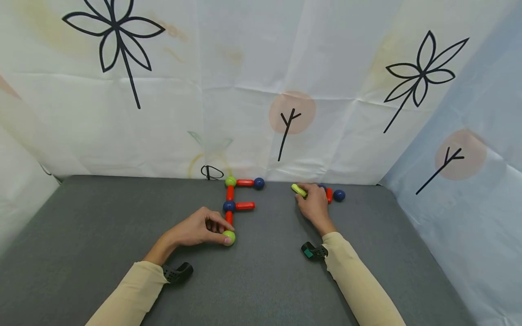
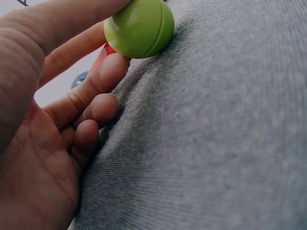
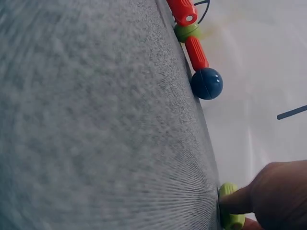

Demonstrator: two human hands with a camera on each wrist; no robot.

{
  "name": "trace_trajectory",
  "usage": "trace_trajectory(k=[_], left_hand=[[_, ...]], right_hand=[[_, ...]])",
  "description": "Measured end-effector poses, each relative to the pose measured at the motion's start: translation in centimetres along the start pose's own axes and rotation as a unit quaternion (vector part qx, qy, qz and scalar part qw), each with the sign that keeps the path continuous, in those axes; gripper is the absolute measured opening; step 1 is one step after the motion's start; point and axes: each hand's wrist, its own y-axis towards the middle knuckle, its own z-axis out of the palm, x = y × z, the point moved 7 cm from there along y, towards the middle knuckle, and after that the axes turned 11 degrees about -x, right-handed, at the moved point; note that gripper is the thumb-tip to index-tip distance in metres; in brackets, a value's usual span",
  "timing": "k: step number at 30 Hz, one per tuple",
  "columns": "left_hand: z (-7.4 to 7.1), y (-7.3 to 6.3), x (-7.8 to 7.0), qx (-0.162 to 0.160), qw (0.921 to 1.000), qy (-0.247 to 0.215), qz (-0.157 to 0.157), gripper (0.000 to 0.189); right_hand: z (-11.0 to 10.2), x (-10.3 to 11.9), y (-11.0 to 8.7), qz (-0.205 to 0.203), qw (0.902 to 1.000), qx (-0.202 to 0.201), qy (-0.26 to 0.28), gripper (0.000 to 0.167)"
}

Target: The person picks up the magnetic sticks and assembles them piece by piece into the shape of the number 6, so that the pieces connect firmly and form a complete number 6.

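Note:
My left hand (image 1: 200,228) pinches a green ball (image 2: 136,31) at the near end of a ball-and-rod figure lying on the grey surface. From that ball a red rod (image 1: 229,218) runs to a blue ball (image 1: 229,206), where another red rod (image 1: 245,205) sticks out rightward. Farther up, a red rod (image 1: 230,193) leads to a second green ball (image 1: 230,181), joined by a rod to a blue ball (image 3: 207,84). Over to the right, my right hand (image 1: 315,204) holds a yellow-green rod (image 1: 299,190) between thumb and fingers, close to the surface.
Beside the right hand lie a red rod (image 1: 329,195) and a blue ball (image 1: 339,195); another blue ball is partly hidden behind the hand. A white cloth (image 1: 236,122) with printed plants rises behind the table (image 1: 269,280), and more cloth borders both sides.

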Motion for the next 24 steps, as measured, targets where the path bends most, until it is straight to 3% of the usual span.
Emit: trace_trajectory(k=[6,12,18,24], left_hand=[[0.0,0.0,0.2,-0.003,1.0,0.001,-0.004,0.023],[0.0,0.1,0.1,-0.007,1.0,0.007,-0.003,0.024],[-0.1,0.2,0.3,-0.016,0.9997,0.018,-0.005,0.026],[-0.1,0.2,0.4,-0.016,0.9998,0.014,0.003,0.026]], right_hand=[[0.3,0.4,-0.3,0.027,0.9985,0.022,0.042,0.027],[0.3,2.9,-1.6,-0.003,0.988,0.074,0.135,0.026],[1.0,6.3,-3.7,-0.063,0.9581,0.175,0.218,0.025],[2.2,8.9,-6.3,-0.111,0.9226,0.265,0.257,0.026]])
